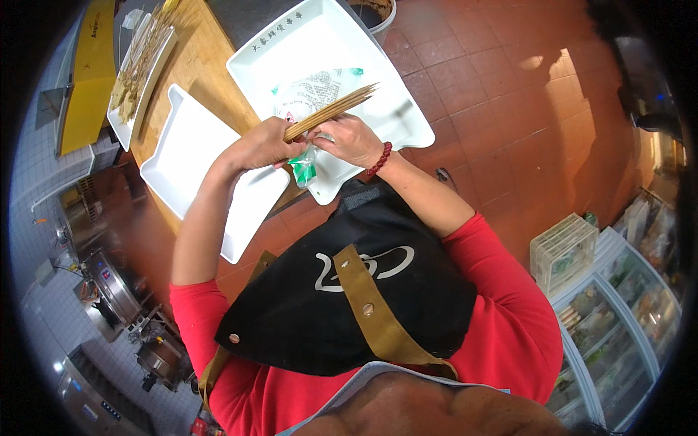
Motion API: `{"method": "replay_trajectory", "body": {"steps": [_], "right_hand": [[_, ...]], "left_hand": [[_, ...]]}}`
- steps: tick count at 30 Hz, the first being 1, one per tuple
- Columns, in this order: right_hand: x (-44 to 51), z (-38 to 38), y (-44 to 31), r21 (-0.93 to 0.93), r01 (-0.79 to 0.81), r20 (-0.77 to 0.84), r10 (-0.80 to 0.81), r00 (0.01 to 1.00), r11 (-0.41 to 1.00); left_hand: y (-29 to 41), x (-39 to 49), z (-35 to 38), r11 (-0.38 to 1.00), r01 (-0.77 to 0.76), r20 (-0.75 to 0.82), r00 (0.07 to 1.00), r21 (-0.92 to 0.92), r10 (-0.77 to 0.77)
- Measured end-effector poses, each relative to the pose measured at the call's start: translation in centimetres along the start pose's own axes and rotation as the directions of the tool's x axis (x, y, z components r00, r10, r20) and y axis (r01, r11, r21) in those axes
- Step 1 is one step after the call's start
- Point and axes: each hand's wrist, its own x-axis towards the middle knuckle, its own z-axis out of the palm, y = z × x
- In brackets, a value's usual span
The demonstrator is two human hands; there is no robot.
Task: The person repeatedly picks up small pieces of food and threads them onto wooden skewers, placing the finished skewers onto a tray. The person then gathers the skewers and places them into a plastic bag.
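Note:
My left hand grips a bundle of pointed bamboo skewers, whose tips slant up to the right. The fingers of my right hand pinch a clear plastic bag with green print, just under the skewers. A printed part of this packaging shows beyond my hands, over a large white tray that bears writing; my hands hide how the two parts join. Left of it, partly behind my left forearm, a second white tray rests on the wooden board.
A narrow white tray of skewered food stands at the far left of the wooden board. Beyond the large tray is a white bucket. A plastic crate sits on a glass-topped display fridge at right. Metal kitchen machines stand at left.

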Motion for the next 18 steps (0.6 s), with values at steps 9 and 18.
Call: {"method": "replay_trajectory", "body": {"steps": [9, 18], "right_hand": [[0.7, -0.3, 0.0, -0.027, 0.097, -0.074, -0.098, 0.992, 0.995], [1.1, 0.0, -0.1, -0.103, 0.161, -0.097, -0.171, 0.980, 0.982]], "left_hand": [[-0.7, -1.8, 1.2, 0.938, -0.083, -0.173, 0.985, -0.337, 0.025], [-1.1, -2.7, 6.9, 0.985, -0.106, -0.620, 0.785, -0.138, -0.002]]}}
